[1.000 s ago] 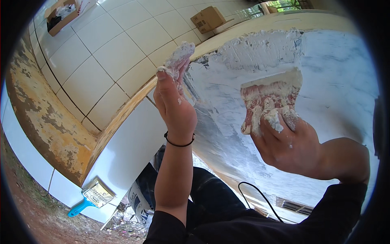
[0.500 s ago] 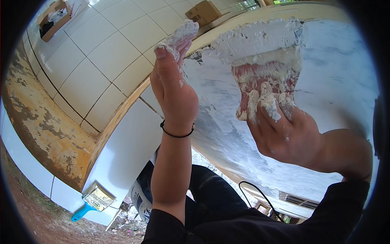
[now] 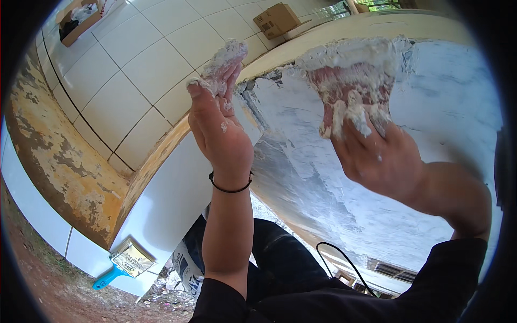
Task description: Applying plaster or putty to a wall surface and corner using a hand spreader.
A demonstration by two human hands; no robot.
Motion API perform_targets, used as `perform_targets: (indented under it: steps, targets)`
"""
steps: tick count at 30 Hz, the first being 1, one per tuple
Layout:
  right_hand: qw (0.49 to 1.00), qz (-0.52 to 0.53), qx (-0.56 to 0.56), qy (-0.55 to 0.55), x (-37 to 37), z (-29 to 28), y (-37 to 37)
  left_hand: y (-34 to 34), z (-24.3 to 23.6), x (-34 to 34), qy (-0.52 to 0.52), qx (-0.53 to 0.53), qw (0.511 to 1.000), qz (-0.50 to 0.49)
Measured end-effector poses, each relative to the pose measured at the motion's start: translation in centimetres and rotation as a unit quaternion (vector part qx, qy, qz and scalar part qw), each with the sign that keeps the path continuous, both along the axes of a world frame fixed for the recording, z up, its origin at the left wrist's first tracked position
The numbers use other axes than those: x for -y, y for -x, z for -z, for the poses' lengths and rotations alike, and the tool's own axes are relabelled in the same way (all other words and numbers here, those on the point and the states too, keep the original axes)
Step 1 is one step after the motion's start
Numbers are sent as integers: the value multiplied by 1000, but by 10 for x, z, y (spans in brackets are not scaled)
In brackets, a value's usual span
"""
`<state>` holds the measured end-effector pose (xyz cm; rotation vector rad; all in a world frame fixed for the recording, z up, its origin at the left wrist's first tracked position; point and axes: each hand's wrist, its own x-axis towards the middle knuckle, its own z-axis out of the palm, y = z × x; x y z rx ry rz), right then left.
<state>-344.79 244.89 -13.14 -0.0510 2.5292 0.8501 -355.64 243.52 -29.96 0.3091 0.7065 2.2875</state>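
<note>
My right hand [image 3: 374, 145], its fingers smeared with white putty, grips a reddish flexible putty spreader [image 3: 350, 83]. The spreader's wide edge is against the upper rim of a white-and-grey streaked wall [image 3: 449, 97], where a thick band of wet putty [image 3: 344, 54] lies. My left hand [image 3: 223, 126] is raised to the left of the spreader, apart from it. Its fingers are stretched out and coated with a lump of white putty [image 3: 229, 54]. A black band circles that wrist.
A paintbrush [image 3: 128, 262] with a blue handle lies on the white tiled ledge [image 3: 161, 188] at lower left. A white printed container [image 3: 187, 271] is beside my legs. Cardboard boxes [image 3: 276, 20] stand on the tiled floor [image 3: 126, 64] beyond a peeling yellow edge [image 3: 70, 167].
My right hand has pushed the spreader up to the wall's top rim, over the putty band. My left hand has shifted slightly left and down, its fingers still stretched out.
</note>
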Motion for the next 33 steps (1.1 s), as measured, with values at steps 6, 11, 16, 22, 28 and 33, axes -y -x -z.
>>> perform_targets:
  steps: [6,11,16,22,28,33]
  targets:
    - [998,36,13,53,39,-27,-2,-3,-2,-4,22,2,1000,-21]
    - [995,24,-95,22,13,-7,23,-4,-5,-5,12,12,1000,-25]
    - [999,15,36,-23,-5,0,13,-8,-2,-1,-2,23,1000,5]
    - [998,52,23,4,36,-25,4,-9,-7,-3,23,-8,1000,-6]
    - [997,-11,-77,-19,7,-5,23,-10,-14,-2,-2,14,1000,-10]
    - [998,27,-12,-54,-8,-3,-2,-14,-11,5,-53,43,998,-2]
